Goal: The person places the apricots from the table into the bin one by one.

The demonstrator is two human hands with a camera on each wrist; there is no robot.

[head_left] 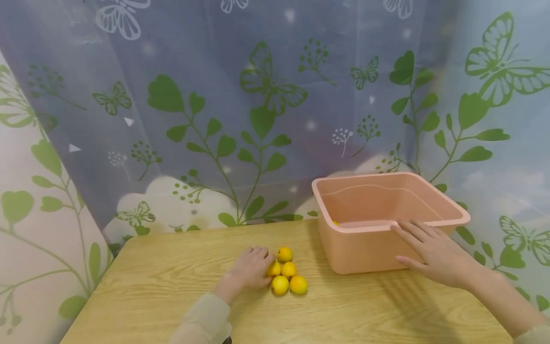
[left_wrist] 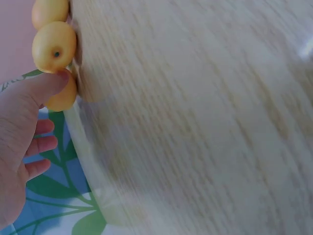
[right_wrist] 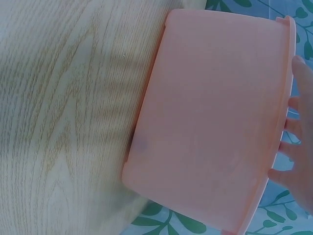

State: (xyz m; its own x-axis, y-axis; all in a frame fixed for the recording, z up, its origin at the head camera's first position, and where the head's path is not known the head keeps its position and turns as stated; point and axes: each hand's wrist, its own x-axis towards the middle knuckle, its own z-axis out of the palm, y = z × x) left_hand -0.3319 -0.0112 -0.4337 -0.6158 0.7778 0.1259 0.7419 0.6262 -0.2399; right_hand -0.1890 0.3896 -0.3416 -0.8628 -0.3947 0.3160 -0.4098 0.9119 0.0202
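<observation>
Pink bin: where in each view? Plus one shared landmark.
Head: pink bin right of centre, right of the yellow fruits.
Left wrist: top left corner, cropped pink surface, apparently the bin, behind the fruits.
Right wrist: outer wall fills the middle, rim toward the right edge, right hand at it.
Shared landmark: wood-grain tabletop.

Table: wooden table point(head_left: 172, 296), pale yellow-brown, with darker wavy grain across the top.
Backdrop: printed curtain point(head_left: 331, 24), hung behind the table; grey-blue in the middle, light blue at right, pale pinkish white at far left.
Butterflies: large green butterfly point(head_left: 275, 88) above centre; white butterfly point(head_left: 122, 20) at top left; others scattered.
Foliage: green leafy stems point(head_left: 225, 145) rising from the lower part.
Sprigs: dotted, green sprig point(head_left: 315, 55) and white sprig point(head_left: 342, 136).
Cloud: white cloud point(head_left: 161, 191) printed low, left of centre.
Triangles: white triangle point(head_left: 74, 148) and another nearby.
</observation>
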